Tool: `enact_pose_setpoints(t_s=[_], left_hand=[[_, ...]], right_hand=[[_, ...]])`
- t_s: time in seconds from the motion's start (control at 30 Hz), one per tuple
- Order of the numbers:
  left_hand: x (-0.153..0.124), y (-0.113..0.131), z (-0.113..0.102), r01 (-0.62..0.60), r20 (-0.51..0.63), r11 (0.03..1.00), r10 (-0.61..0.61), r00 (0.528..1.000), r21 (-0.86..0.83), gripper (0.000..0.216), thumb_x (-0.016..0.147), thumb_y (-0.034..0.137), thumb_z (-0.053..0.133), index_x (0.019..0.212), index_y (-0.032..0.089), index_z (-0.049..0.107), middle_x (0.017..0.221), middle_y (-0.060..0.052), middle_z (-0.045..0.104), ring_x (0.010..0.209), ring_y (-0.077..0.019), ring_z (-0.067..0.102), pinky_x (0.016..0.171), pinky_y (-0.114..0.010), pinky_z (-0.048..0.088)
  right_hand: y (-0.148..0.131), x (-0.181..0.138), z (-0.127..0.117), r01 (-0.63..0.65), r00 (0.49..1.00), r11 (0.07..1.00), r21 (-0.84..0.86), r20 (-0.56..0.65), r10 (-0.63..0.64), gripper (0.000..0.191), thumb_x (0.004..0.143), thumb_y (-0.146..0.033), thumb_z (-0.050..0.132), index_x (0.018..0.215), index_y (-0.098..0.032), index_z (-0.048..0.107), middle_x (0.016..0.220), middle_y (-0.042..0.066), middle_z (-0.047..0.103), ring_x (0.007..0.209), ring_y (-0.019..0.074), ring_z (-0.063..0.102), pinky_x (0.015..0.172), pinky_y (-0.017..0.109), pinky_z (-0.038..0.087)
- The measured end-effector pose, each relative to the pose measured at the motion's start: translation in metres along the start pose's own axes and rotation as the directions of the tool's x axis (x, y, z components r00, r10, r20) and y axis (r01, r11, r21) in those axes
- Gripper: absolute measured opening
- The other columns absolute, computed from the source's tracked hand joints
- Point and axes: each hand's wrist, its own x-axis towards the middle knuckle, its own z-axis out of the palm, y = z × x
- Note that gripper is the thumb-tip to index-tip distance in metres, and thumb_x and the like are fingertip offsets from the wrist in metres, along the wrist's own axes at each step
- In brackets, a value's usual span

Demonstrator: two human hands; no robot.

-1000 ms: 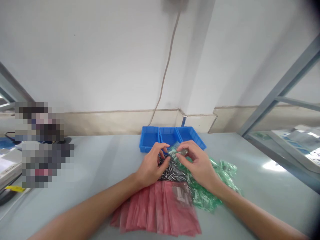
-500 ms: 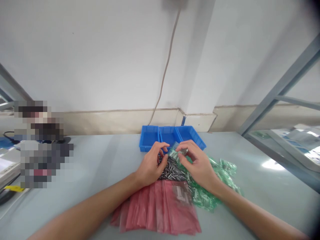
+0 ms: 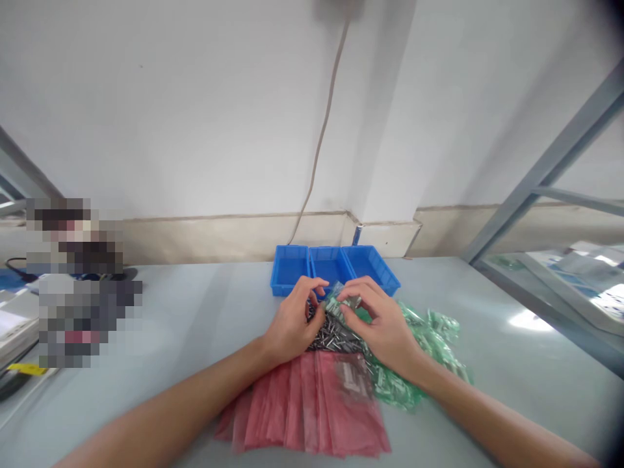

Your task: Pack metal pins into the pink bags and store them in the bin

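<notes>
My left hand (image 3: 294, 320) and my right hand (image 3: 381, 320) meet over a heap of small metal pins (image 3: 334, 338) on the grey table (image 3: 205, 318). Both pinch a small green plastic bag (image 3: 337, 301) held between them just above the pins. The fingers of each hand are curled round the bag's edges. A fan of red plastic bags (image 3: 312, 406) lies in front of the pins, nearer to me. A pile of green bags (image 3: 429, 338) sits under and beyond my right wrist.
Three blue trays (image 3: 292, 270) stand side by side at the back of the table, against the wall. A cable (image 3: 322, 136) hangs down the wall behind them. A metal frame (image 3: 541, 182) rises at the right. Blurred items and papers lie at the far left.
My right hand has shifted slightly left and down with the green bag. The left hand stays nearly where it was.
</notes>
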Motion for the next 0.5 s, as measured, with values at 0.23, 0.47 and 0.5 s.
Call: enact_pose_setpoints(t_s=[0.23, 0.47, 0.5], left_hand=[[-0.0003, 0.0, -0.0012, -0.011, 0.013, 1.0, 0.011, 1.0, 0.01, 0.045, 0.097, 0.005, 0.056, 0.138, 0.024, 0.053, 0.115, -0.006, 0.06, 0.087, -0.0157, 0.059, 0.072, -0.028, 0.051], [-0.0002, -0.0012, -0.0003, -0.025, 0.016, 1.0, 0.024, 1.0, 0.008, 0.046, 0.095, 0.003, 0.056, 0.135, 0.025, 0.056, 0.114, -0.006, 0.059, 0.087, -0.0156, 0.059, 0.072, -0.027, 0.052], [-0.0001, -0.0011, -0.0001, -0.026, 0.015, 1.0, 0.026, 1.0, 0.006, 0.045, 0.095, 0.003, 0.056, 0.135, 0.025, 0.056, 0.114, -0.006, 0.059, 0.086, -0.0155, 0.059, 0.072, -0.027, 0.052]], right_hand=[[0.0009, -0.0013, 0.0013, -0.008, 1.0, 1.0, 0.023, 0.018, 0.007, 0.011, 0.101, -0.02, 0.06, 0.104, -0.028, 0.067, 0.111, 0.007, 0.066, 0.1, 0.0242, 0.067, 0.07, 0.033, 0.054], [0.0031, 0.0001, 0.002, -0.057, 0.998, 0.995, 0.086, 0.028, 0.055, 0.011, 0.101, -0.02, 0.061, 0.105, -0.028, 0.068, 0.111, 0.006, 0.066, 0.095, 0.0226, 0.065, 0.076, 0.035, 0.054], [0.0034, 0.0004, 0.0019, -0.06, 0.998, 0.994, 0.091, 0.021, 0.059, 0.011, 0.101, -0.02, 0.061, 0.104, -0.028, 0.068, 0.111, 0.006, 0.066, 0.095, 0.0224, 0.065, 0.077, 0.035, 0.054]])
